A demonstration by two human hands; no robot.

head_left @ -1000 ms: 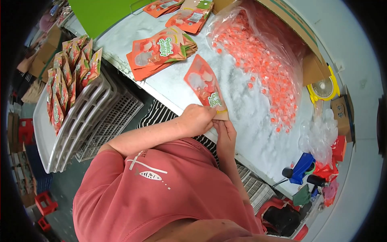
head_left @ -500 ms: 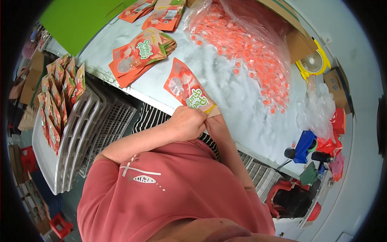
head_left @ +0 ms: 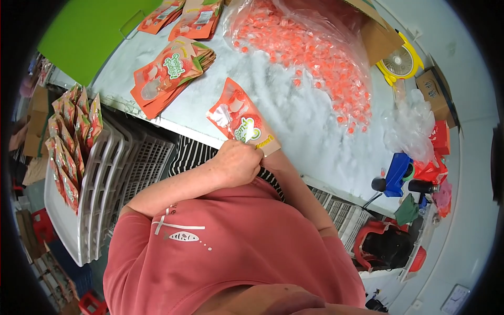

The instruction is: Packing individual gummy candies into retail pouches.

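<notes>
A red and tan printed snack pouch (head_left: 242, 113) is held at the table's near edge, in front of my waist. My left hand (head_left: 239, 161) is closed on its near edge, fingers curled at the corner. My right hand (head_left: 274, 160) holds the pouch's right near corner from beneath, its fingers mostly hidden behind the pouch. White glare lies across the pouch's front. Beyond it to the left, a fanned stack of matching flat pouches (head_left: 164, 73) rests on the table (head_left: 286, 113). Small wrapped red candies (head_left: 310, 52) spill from a large clear bag at the far right.
More pouch stacks (head_left: 195, 20) lie at the far edge near a green panel (head_left: 92, 37). Stacked white crates (head_left: 102, 194) stand on the left, with filled pouches (head_left: 71, 152) on top. A yellow fan (head_left: 397, 60), crumpled clear bags (head_left: 409, 126) and a blue object (head_left: 397, 176) are on the right.
The pouch has tilted slightly in both hands, and its front now catches more glare. My hands keep their hold. The whole view has shifted a little.
</notes>
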